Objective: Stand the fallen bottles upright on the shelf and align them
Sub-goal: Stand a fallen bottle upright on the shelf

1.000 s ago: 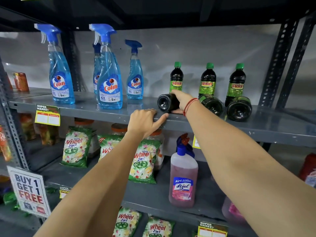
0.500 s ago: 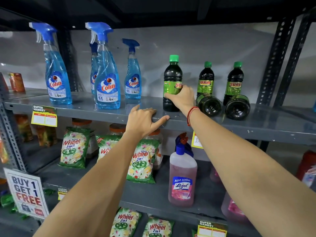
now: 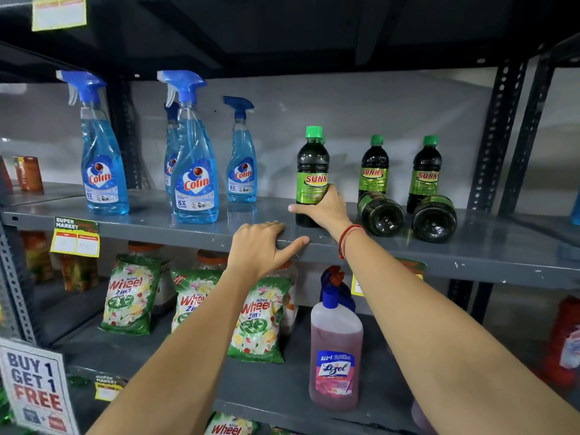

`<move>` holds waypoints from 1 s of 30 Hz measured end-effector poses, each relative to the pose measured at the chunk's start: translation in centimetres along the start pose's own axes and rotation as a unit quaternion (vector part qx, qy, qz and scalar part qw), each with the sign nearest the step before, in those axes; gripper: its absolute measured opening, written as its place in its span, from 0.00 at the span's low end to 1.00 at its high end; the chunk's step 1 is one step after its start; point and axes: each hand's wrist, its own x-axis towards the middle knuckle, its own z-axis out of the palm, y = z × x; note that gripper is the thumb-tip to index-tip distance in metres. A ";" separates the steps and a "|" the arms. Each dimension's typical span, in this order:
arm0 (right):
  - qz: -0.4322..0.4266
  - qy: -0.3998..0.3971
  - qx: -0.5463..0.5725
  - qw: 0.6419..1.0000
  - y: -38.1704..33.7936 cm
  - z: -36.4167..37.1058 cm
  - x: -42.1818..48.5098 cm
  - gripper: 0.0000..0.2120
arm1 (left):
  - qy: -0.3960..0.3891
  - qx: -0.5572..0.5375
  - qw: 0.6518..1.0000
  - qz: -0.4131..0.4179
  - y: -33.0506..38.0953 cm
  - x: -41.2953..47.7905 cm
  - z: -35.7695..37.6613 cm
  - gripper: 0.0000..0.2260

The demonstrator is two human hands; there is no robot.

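A dark Sunny bottle (image 3: 311, 171) with a green cap stands upright on the grey shelf (image 3: 470, 246). My right hand (image 3: 324, 208) is wrapped around its lower half. Two more Sunny bottles lie on their sides with their bases toward me: the left fallen one (image 3: 381, 215) and the right fallen one (image 3: 434, 218). Behind them stand two upright Sunny bottles (image 3: 374, 166) (image 3: 426, 166). My left hand (image 3: 260, 246) rests on the shelf's front edge, fingers on top, thumb along the lip, holding nothing.
Several blue Colin spray bottles (image 3: 194, 171) stand to the left on the same shelf. Below are Wheel detergent bags (image 3: 257, 318), a pink Lizol bottle (image 3: 335, 356) and price tags (image 3: 75, 237). A perforated black upright (image 3: 499, 133) bounds the shelf at right.
My right hand tipped the leftmost fallen Sunny bottle from lying on its side to standing upright, then slid lower on it. My left hand stayed on the shelf edge.
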 end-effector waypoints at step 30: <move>0.015 -0.026 -0.021 0.999 -1.1 -0.7 -1.8 0.34 | -0.004 0.013 1.000 0.021 -0.3 0.1 0.0 0.38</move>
